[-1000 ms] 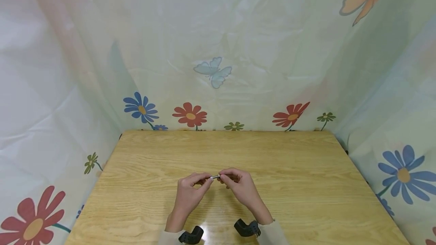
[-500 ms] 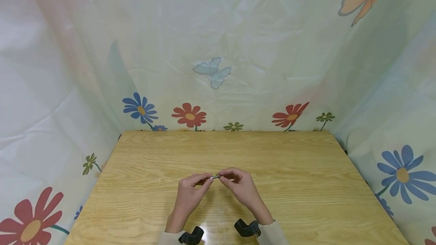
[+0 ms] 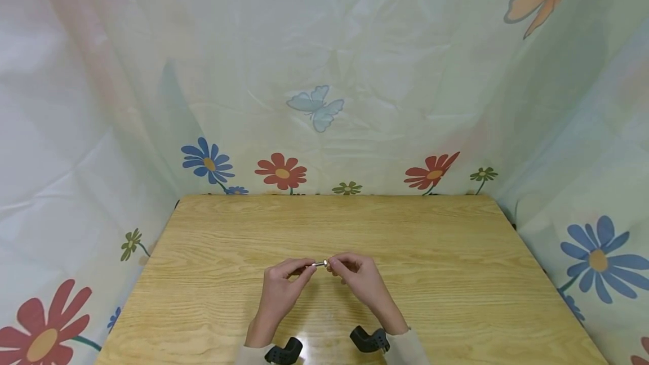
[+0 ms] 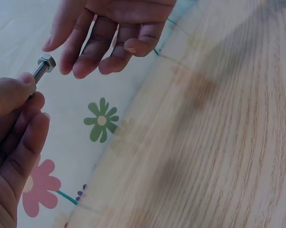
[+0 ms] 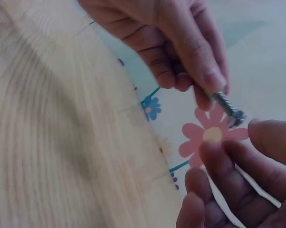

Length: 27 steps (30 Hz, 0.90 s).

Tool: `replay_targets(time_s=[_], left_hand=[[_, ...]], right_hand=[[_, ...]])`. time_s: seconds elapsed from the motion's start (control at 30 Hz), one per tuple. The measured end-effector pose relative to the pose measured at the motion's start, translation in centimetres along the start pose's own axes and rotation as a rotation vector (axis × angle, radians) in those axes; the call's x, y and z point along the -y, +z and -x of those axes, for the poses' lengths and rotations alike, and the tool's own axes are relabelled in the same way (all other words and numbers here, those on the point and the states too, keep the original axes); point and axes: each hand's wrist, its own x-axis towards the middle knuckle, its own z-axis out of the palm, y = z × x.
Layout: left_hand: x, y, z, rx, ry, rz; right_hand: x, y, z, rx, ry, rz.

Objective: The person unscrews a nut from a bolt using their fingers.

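Note:
A small silver bolt (image 4: 40, 71) with a threaded shank points its hexagonal end (image 5: 236, 118) toward the right. My left hand (image 3: 281, 292) pinches the other end of it between thumb and fingers, which cover that part of the shank. Close by on the right is my right hand (image 3: 362, 283), its thumb and fingers spread a little around the hexagonal end. Both wrist views show a gap between those right fingertips (image 5: 211, 150) and the metal. The bolt is held up above the table, roughly level in the head view.
The wooden table (image 3: 405, 230) lies under both hands. A pale curtain (image 3: 385, 72) printed with flowers and butterflies surrounds its back and sides. Black camera mounts (image 3: 369, 339) sit at both wrists, near the light sleeves.
My right fingers have come off the bolt and shifted slightly right, leaving its hexagonal end in plain sight. The left hand keeps its pinch almost in the same place.

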Motion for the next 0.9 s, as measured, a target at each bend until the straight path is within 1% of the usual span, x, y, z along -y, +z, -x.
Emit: replay_targets(time_s=[0.07, 0.13, 0.3, 0.4, 0.5, 0.7, 0.9], left_hand=[[0.0, 0.0, -0.06, 0.002, 0.003, -0.001], [-0.04, -0.04, -0.09, 0.008, 0.004, -0.001], [-0.07, -0.23, -0.11, 0.028, 0.009, -0.008], [0.07, -0.27, -0.06, 0.037, 0.022, -0.017], [0.18, -0.16, -0.03, 0.045, 0.018, -0.026], [0.25, 0.02, 0.13, 0.073, -0.02, -0.025], [0.15, -0.04, 0.15, 0.098, -0.064, -0.005]], right_hand=[[-0.06, -0.01, -0.06, 0.037, 0.023, 0.003], [-0.09, 0.0, -0.12, 0.058, 0.024, 0.005], [-0.19, -0.13, -0.26, 0.078, 0.001, 0.028], [-0.25, -0.24, -0.31, 0.111, -0.016, 0.03], [-0.39, -0.35, -0.34, 0.132, -0.045, 0.03], [-0.34, -0.4, -0.26, 0.138, -0.097, 0.032], [-0.25, -0.47, -0.14, 0.131, -0.141, -0.014]])
